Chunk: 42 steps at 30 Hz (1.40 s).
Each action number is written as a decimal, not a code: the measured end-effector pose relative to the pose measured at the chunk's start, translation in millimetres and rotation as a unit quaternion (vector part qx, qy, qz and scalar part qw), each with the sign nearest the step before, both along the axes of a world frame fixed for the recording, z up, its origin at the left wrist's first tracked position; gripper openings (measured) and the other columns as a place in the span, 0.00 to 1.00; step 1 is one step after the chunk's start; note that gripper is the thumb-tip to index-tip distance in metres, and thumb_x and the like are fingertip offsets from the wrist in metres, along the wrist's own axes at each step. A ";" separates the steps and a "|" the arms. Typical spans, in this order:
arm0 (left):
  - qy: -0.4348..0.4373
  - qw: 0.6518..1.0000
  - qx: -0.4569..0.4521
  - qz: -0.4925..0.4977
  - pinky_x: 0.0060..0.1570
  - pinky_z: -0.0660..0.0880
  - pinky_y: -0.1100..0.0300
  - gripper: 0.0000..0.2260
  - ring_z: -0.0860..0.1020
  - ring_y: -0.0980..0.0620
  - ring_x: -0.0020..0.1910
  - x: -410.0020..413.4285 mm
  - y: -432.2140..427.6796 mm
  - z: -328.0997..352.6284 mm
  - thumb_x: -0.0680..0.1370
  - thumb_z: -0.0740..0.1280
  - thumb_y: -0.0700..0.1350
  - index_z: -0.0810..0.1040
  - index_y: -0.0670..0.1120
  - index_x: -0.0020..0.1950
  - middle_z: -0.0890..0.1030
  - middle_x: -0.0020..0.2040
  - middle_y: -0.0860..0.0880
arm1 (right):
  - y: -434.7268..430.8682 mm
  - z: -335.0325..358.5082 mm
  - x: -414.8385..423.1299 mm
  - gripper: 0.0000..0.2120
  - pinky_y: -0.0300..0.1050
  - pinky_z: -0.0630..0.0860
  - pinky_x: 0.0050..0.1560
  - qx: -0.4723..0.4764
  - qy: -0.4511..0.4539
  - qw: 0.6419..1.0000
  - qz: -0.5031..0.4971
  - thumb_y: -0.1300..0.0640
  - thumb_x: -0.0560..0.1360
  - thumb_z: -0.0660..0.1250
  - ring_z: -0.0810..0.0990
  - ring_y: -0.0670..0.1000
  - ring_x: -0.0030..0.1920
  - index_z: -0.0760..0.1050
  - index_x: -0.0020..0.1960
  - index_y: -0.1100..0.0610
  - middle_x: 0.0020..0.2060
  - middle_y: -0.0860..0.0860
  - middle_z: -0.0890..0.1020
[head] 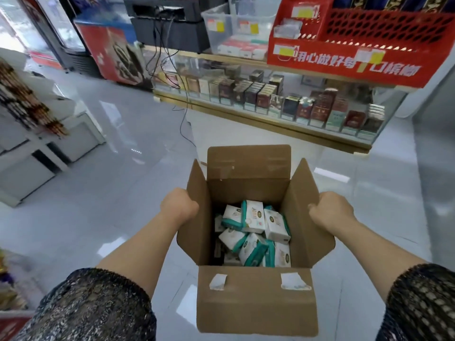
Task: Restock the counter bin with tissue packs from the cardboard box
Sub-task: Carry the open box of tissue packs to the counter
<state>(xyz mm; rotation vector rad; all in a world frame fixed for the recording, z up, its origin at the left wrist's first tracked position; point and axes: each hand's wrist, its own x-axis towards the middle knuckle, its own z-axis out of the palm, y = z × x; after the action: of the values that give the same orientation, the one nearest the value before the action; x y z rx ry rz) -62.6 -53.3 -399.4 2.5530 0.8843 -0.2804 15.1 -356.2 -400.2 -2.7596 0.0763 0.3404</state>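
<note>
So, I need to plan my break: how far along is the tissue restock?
Done: the cardboard box is open. In hand: left hand and right hand grip its side flaps. Left: the tissue packs lie inside; the clear bin ahead awaits them.

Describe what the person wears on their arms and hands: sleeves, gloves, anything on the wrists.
The left hand and the right hand are bare, no gloves. No watch or bracelet shows on either wrist. The left sleeve and the right sleeve end near the elbows: black, lace-like openwork fabric with paler flecks. Fingers are mostly hidden, so rings cannot be judged.
</note>
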 end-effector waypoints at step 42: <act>0.024 0.999 0.020 -0.020 0.42 0.74 0.57 0.04 0.78 0.43 0.46 183.9 390.4 -51.1 0.77 0.63 0.42 0.72 0.41 0.47 0.76 0.44 0.44 | 393.6 -69.1 162.1 0.11 0.39 0.59 0.27 0.009 0.017 0.998 -0.055 0.59 0.75 0.63 0.71 0.53 0.33 0.67 0.34 0.55 0.32 0.52 0.72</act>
<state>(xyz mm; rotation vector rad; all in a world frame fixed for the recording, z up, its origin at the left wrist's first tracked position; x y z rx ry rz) 121.3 337.1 -450.5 2.6124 0.8647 -0.3399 177.2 37.5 -469.3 -2.7198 0.2316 0.3559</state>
